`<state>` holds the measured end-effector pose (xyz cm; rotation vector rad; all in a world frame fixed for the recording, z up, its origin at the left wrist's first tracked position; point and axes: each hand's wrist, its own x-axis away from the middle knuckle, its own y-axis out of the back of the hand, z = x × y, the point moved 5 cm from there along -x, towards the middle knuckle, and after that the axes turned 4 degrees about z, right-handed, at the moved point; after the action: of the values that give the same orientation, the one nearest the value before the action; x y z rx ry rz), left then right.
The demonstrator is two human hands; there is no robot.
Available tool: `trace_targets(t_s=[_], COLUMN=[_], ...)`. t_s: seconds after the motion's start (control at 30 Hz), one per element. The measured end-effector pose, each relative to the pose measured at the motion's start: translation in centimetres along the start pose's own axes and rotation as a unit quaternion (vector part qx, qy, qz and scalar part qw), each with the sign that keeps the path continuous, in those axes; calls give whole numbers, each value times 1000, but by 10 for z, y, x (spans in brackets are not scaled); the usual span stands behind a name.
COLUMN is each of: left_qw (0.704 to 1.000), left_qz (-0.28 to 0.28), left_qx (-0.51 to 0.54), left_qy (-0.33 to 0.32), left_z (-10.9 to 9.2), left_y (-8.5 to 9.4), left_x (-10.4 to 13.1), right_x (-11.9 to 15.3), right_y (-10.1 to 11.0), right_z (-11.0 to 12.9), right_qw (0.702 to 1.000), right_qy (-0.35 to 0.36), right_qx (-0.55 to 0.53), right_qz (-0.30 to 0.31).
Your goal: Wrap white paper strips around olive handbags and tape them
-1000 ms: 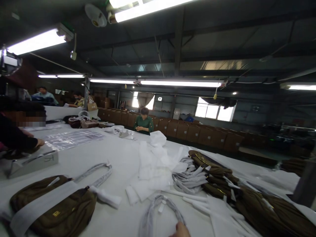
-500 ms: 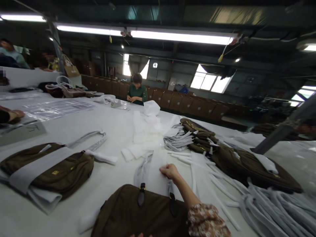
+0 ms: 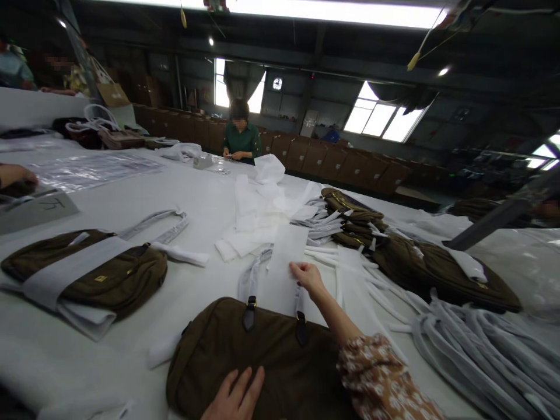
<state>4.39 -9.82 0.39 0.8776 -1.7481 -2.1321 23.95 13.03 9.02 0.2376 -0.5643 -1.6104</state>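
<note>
In front of me lies a dark olive-brown handbag with two black leather tabs and gold-coloured buckles. Its handle is wrapped in pale covering and reaches away from me across the table. My left hand rests flat on the bag's lower front, fingers apart. Above the bag's top edge, my right hand pinches the edge of a white sheet of thin wrapping material. That sheet partly covers the handle, so some of it is hidden.
Another olive bag with a white band around it lies left. Several olive bags and a bundle of grey wrapped straps are on the right. White sheets lie mid-table. A person in green sits across.
My view has tilted down. My left hand has come further into view on the bag. My right hand still pinches the white sheet, which now stands up more visibly over the handle.
</note>
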Motion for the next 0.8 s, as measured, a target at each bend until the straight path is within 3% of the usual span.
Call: trace_targets(t_s=[0.1,0.17,0.23,0.33,0.4,0.6,0.8], left_qw=[999,999,999,997,996,991,993], left_qz=[-8,13,33,36,35,74,85], left_qx=[-35,-30,-1,54,71,100,71], left_qy=[-27,-12,6,40,47,49,33], left_z=[-4,-4,-5,-6,-7,-4,-5], left_y=[20,24,20,8,3,9,14], left_x=[-2,0,4,8,10,11,8], right_x=[58,107,153,203,216,243,273], right_y=[-2,-12,-27,-44,-43,-27,-30], right_z=[-12,-27,-40,-52,-56,-50,-81], right_qw=[1000,999,988,933,902,832,759], right_qy=[5,30,128,322,385,475,529], right_qx=[-11,7,52,118,163,276,378], right_qz=[11,31,64,110,108,82,38])
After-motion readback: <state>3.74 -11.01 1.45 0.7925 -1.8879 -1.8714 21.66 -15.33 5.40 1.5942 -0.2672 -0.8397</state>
